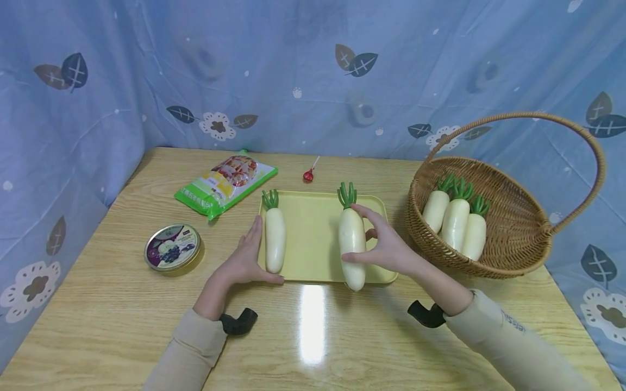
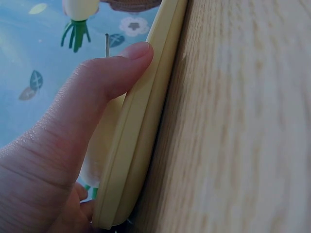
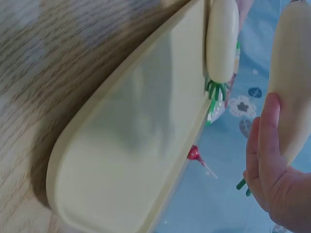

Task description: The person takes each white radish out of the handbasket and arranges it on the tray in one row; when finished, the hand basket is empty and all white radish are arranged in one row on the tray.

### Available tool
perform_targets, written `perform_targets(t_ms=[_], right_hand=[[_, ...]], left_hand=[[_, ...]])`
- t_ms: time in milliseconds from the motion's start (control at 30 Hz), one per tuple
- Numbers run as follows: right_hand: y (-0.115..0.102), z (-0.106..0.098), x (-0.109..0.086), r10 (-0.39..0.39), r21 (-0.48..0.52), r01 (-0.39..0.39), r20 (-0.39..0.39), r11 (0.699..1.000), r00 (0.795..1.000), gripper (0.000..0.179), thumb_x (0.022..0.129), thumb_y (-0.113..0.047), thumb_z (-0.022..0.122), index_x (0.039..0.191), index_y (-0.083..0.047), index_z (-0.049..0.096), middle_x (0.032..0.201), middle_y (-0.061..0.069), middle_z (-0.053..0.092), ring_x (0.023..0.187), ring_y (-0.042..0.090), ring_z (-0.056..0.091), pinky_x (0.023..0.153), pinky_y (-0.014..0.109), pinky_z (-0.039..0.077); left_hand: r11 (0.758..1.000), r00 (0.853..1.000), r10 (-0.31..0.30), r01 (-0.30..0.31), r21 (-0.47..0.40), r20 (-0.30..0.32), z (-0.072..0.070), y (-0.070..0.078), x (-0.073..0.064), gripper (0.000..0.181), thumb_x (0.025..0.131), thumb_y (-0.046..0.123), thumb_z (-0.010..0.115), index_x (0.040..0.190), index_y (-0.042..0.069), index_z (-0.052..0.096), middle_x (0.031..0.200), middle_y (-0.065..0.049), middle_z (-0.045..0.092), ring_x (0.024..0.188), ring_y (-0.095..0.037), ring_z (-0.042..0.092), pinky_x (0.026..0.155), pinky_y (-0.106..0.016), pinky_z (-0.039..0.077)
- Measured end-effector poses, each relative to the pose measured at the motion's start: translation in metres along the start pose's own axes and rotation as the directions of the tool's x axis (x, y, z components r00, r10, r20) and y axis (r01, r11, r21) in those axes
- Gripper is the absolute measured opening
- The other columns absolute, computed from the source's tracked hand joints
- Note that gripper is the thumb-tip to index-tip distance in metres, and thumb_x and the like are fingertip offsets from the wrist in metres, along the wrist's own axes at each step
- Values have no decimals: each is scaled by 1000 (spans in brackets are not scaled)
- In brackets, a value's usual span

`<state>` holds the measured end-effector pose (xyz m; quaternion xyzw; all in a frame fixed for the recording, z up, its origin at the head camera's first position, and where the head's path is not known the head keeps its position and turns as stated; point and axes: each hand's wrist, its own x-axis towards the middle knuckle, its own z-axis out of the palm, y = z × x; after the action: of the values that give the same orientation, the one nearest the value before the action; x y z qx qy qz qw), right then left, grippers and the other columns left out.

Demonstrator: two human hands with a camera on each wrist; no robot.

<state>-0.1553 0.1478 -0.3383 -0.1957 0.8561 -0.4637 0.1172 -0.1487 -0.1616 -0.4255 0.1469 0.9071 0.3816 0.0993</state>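
Note:
In the head view, my right hand grips a white radish with green stalks, thumb on one side and fingers on the other. The radish is above the right part of a pale yellow tray; the right wrist view shows it raised off the surface. A second white radish lies along the tray's left side. My left hand touches the tray's near left corner, its fingers along the left edge. In the left wrist view the thumb rests on the tray's rim.
A wicker basket with several white radishes stands tilted at the right. A green-edged food packet and a round tin lie left of the tray. Behind the tray is a red lollipop. A blue curtain backs the table.

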Motion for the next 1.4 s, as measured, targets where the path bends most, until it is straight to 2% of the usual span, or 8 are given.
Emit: perform_targets(t_ms=[233, 867, 1067, 1400], right_hand=[[1, 11, 11, -13, 45, 13, 14, 999, 1000, 94, 68, -19, 82, 144, -17, 26, 140, 12, 29, 81, 26, 57, 63, 35, 50], [-2, 35, 33, 24, 55, -25, 23, 998, 999, 97, 64, -20, 83, 144, -20, 27, 137, 12, 32, 85, 28, 56, 61, 34, 52], [1, 44, 43, 21, 57, -22, 31, 998, 999, 97, 65, -22, 83, 144, -19, 27, 137, 11, 33, 86, 27, 56, 61, 32, 52], [2, 60, 61, 82, 46, -84, 43, 995, 996, 100, 64, -20, 84, 144, -20, 25, 138, 14, 31, 85, 27, 58, 64, 31, 52]], left_hand=[[1000, 1000, -9, 9, -4, 4, -1, 2, 0, 143, 52, 44, 86, 142, -2, -15, 150, -20, -13, 137, -31, -6, 108, -52, -1], [1000, 1000, 18, -18, -9, -15, -1, 3, -1, 142, 51, 40, 87, 141, -5, -13, 149, -22, -12, 137, -33, -5, 108, -53, -1], [1000, 1000, 10, -10, -7, -12, -1, 2, -1, 143, 51, 41, 88, 142, -4, -13, 149, -22, -12, 137, -33, -5, 108, -53, 0], [1000, 1000, 18, -18, -6, -9, -1, 1, -1, 143, 51, 42, 87, 142, -4, -13, 149, -21, -12, 137, -32, -6, 108, -52, -1]])
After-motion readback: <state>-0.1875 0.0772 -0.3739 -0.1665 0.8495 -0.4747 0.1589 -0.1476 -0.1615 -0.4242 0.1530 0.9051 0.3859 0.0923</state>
